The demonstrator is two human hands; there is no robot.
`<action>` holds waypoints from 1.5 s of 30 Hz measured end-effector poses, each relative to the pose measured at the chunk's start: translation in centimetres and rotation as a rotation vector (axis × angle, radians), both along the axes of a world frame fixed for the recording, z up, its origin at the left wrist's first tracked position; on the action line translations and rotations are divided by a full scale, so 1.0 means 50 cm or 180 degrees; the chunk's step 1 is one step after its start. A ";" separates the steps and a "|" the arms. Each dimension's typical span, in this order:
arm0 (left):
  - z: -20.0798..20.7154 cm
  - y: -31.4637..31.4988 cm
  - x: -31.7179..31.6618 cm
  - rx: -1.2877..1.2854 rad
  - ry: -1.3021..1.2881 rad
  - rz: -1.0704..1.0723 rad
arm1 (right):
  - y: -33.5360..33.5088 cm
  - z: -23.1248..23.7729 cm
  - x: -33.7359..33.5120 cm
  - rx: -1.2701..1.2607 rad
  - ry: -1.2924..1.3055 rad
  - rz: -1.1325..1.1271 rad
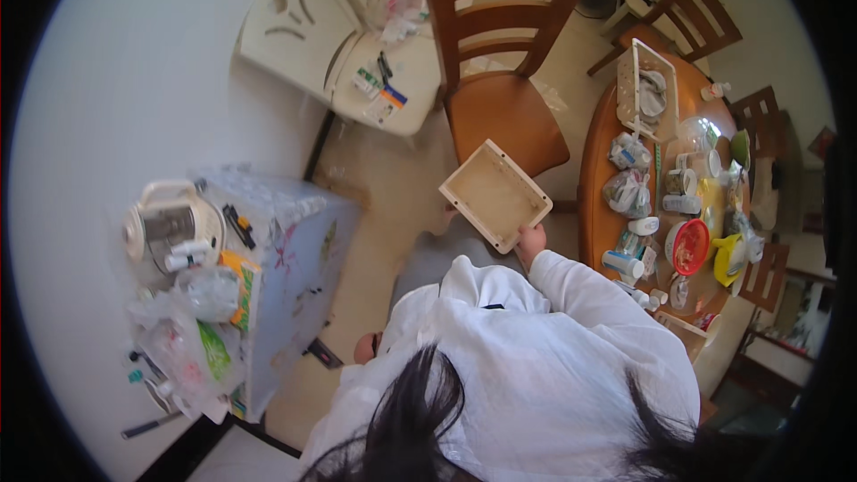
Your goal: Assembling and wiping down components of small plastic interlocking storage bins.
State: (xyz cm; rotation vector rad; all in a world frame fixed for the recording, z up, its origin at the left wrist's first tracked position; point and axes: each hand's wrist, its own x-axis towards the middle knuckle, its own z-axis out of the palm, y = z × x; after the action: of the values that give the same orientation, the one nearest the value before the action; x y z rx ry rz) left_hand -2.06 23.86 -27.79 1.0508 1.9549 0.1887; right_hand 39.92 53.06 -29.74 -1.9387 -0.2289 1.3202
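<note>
A cream rectangular plastic storage basket (495,196) is tilted in front of my lap, its inside showing bare. My right hand (533,241) grips its near right corner, fingers curled round the rim. Low at my left side, a rounded patch of skin with a dark band looks like my left hand (364,348); its fingers cannot be made out. Another small bit of skin colour shows by the basket's left edge, too little to identify. Just past the basket stands a brown wooden chair (504,120).
At right, a wooden table (596,170) carries a white basket (647,94), bottles, bags and a red bowl (688,246). A cloth-covered cabinet (295,250) on the left holds a kettle (170,219) and plastic bags (192,335). Small boxes and pens lie on a white chair (393,116).
</note>
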 end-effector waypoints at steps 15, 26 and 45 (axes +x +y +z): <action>-0.119 -0.064 -0.042 -0.0203 -0.0683 0.1058 | -0.060 0.102 -0.131 0.1221 -0.1402 0.2257; -0.101 -0.051 -0.038 -0.0232 -0.0653 0.0827 | -0.062 0.035 -0.134 0.0852 -0.0997 0.1749; 0.192 0.156 -0.092 0.0236 -0.2869 0.0938 | -0.037 0.240 -0.262 0.0979 -0.1343 0.2624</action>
State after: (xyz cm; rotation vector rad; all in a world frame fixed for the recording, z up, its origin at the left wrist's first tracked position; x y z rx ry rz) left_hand -6.63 31.64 -18.19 0.5494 1.2568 0.7594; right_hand 26.84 51.22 -17.74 -1.8855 -1.4723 1.2160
